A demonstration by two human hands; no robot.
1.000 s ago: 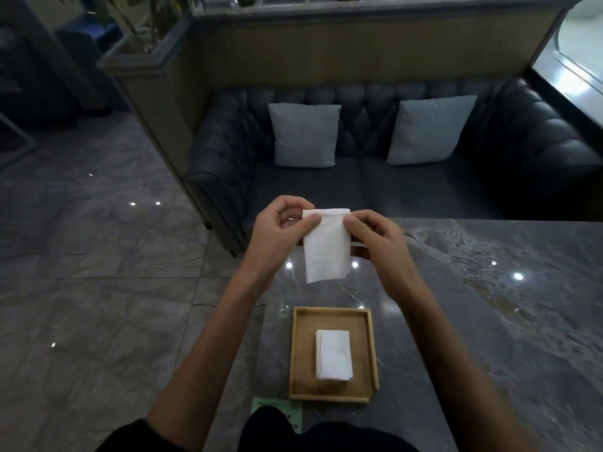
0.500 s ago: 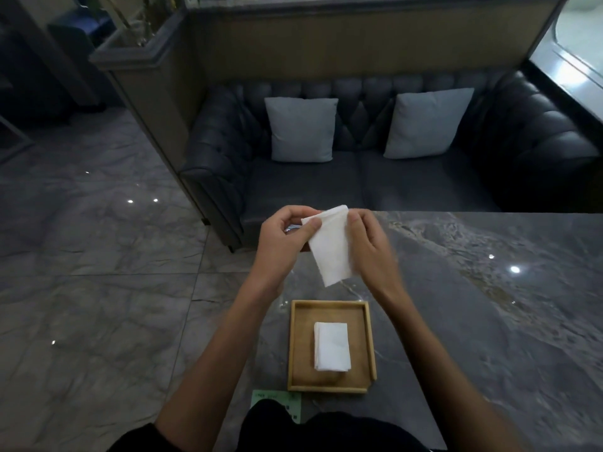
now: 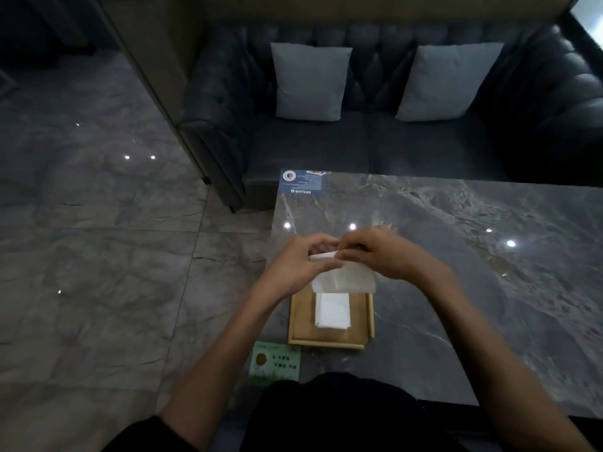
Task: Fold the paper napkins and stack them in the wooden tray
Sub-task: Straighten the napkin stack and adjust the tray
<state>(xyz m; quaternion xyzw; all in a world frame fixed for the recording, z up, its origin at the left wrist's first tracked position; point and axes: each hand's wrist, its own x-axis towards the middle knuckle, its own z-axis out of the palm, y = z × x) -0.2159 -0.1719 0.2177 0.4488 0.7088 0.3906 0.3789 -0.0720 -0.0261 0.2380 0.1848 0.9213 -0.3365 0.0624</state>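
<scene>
Two hands meet over the grey bench [image 3: 489, 288]. At the left, a green card [image 3: 275, 363] lies by the near corner of the wooden tray [image 3: 301, 321]. The left hand [image 3: 300, 265] has its grip pinched tight on the top edge of a paper napkin [image 3: 346, 280], which hangs over the tray's far end. Folded napkins [image 3: 332, 311] sit stacked inside. The right hand [image 3: 385, 256] pinches the same edge, fingers curled.

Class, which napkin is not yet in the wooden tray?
The hanging napkin, pinched by the left hand and right hand over the tray's far end; the folded napkins lie flat inside the wooden tray.
</scene>
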